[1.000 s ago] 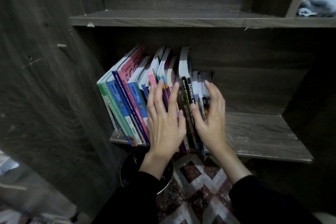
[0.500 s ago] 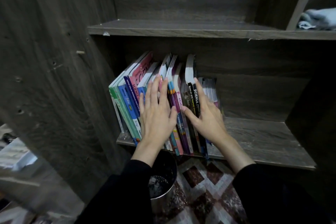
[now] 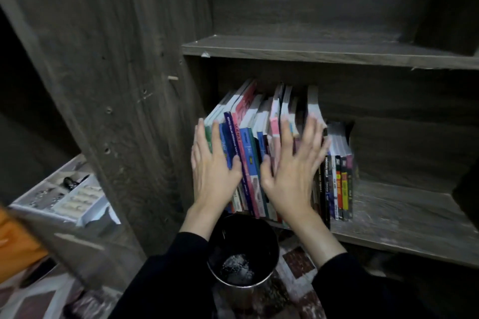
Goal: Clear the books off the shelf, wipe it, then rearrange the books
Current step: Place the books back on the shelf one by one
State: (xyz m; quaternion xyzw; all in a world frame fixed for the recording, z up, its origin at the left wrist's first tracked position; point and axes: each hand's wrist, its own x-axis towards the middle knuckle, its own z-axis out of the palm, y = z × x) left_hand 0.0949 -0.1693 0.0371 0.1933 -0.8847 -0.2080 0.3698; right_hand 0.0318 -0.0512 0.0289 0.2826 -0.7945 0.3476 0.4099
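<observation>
Books [image 3: 252, 163] lean at shelf [image 3: 404, 212] left end; we read "SCIENCE" and "PROCESS SKILLS" on spines. Left hand [image 3: 211, 173] and right hand [image 3: 293, 179] press flat on them, fingers spread. Bin [image 3: 261, 238] below holds unclear debris.

A row of books [image 3: 248, 153] stands on the lower shelf [image 3: 404, 217], packed at its left end beside the side panel. The taller volumes on the left show green, blue, dark purple, pink and teal spines; they lean, not upright, and their front lower corners reach the shelf's front edge. A tall white-edged book [image 3: 313, 103] rises above the rest, its pages bowed. To its right a group of shorter books [image 3: 339, 181] with black, white, red and yellow spines stands nearly upright, closing the row. The shelf is a dark grey wood-grain board with a scuffed, streaked surface to the right of the row.
</observation>
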